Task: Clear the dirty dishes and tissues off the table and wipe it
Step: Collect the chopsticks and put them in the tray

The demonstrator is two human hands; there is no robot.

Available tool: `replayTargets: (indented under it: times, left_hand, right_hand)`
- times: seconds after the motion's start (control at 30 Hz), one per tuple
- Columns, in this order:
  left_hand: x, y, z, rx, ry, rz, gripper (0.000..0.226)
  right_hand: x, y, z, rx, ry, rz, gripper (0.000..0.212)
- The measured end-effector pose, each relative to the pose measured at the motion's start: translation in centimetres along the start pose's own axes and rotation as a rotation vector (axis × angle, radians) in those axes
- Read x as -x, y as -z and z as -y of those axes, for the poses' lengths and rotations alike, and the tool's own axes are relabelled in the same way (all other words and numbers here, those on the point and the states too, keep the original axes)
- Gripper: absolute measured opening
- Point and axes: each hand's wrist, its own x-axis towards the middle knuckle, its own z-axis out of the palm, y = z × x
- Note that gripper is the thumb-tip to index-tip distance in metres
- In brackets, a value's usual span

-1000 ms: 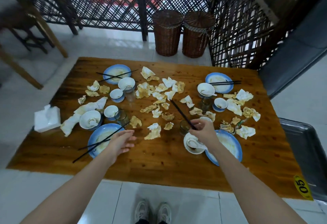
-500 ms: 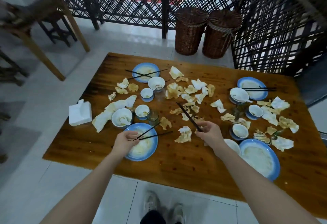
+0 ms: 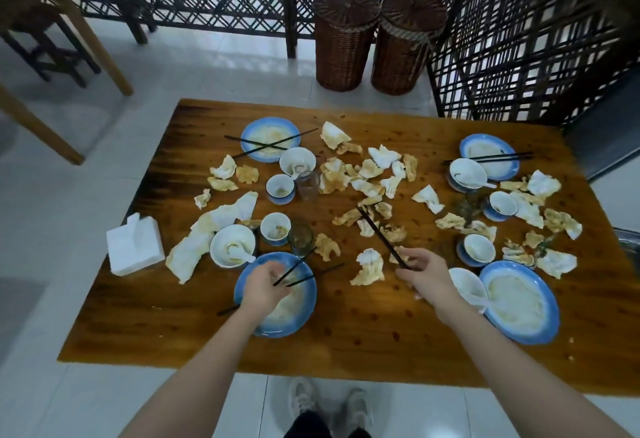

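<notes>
Your right hand [image 3: 424,275], at about 5 o'clock from the middle of the table [image 3: 346,351], has its fingers curled round 1 pair of black chopsticks [image 3: 377,236]. It grips them at the near ends, and the tips slant toward 11 o'clock. You seem to carry them that way so they clear the crumpled tissues [image 3: 369,268] strewn below. Your left hand [image 3: 265,287], at 7 o'clock, curls down over a second pair [image 3: 301,273] lying across the blue-rimmed plate [image 3: 304,313]. Its fingers look closed on the sticks, though blur hides the pinch itself. Gathering loose sticks first probably makes sense, since plates stack flat only once bare. 3 more plates sit at 11, 1 and 4 o'clock with bowls, cups and glasses beside them, so clearing has barely begun.
</notes>
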Motion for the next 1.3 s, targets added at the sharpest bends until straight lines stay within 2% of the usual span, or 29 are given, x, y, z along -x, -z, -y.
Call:
replayTargets:
  times: [0.4, 0.83, 1.03, 1.3]
  left_hand:
    - [-0.7, -1.2, 1.2, -0.014, -0.019, 0.011, 0.018]
    - [2.2, -0.2, 0.3, 0.202, 0.014, 0.039, 0.017]
    - [4.2, 1.0, -2.3, 0.277, -0.027, 0.005, 0.019]
    - [6.2, 2.0, -5.9, 0.331, -0.015, -0.072, 0.018]
  right_hand:
    - [0.5, -0.3, -0.6, -0.039, -0.022, 0.005, 0.033]
    - [1.4, 0.7, -0.4, 0.031, 0.044, 0.055, 0.031]
    - [2.1, 2.1, -0.2, 0.012, 0.112, 0.079, 0.03]
    - [1.9, 4.7, 0.1, 0.011, 0.097, 0.121, 0.029]
